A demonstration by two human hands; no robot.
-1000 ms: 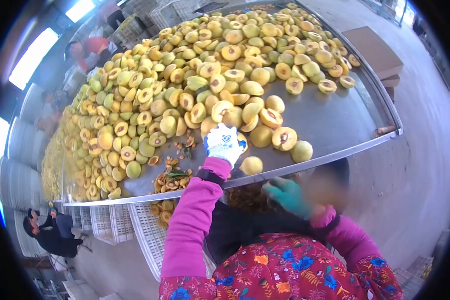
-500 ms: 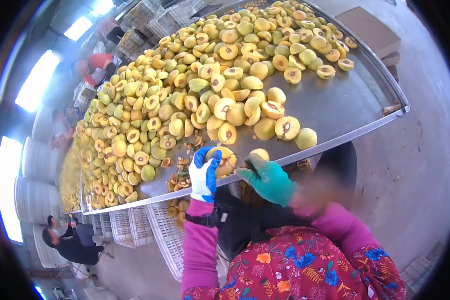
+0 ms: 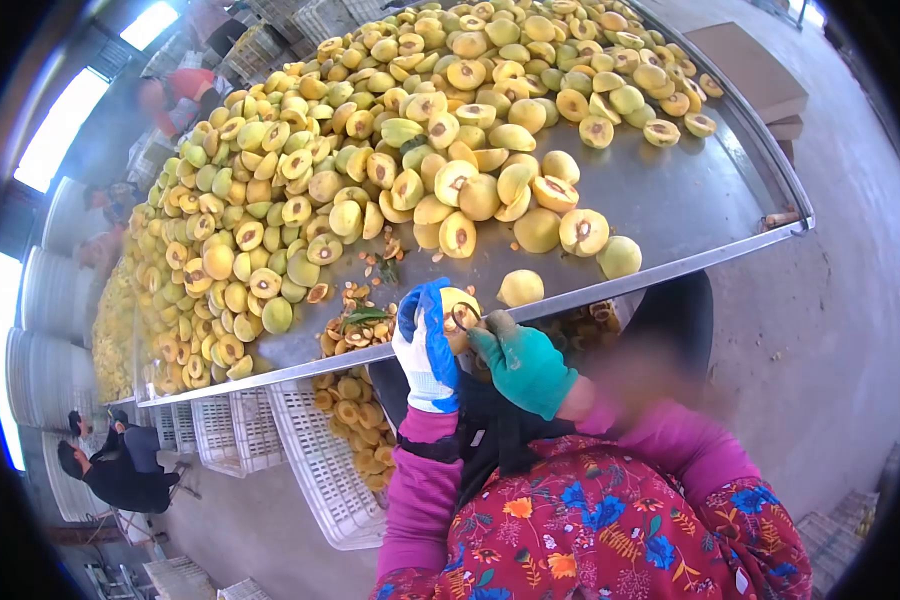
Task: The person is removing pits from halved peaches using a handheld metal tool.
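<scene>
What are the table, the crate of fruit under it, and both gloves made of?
Table: probably stainless steel; grey, smooth, soft reflections.
Crate: likely white moulded plastic; regular slotted walls.
Left glove: looks like white knit, blue coating, perhaps rubber.
Right glove: green, matte; rubber or coated cloth, can't tell.

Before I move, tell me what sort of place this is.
Probably a fruit-processing workshop: a metal table heaped with halved fruit, white crates lined up along its near edge, and other workers in the background, such as one in black.
</scene>
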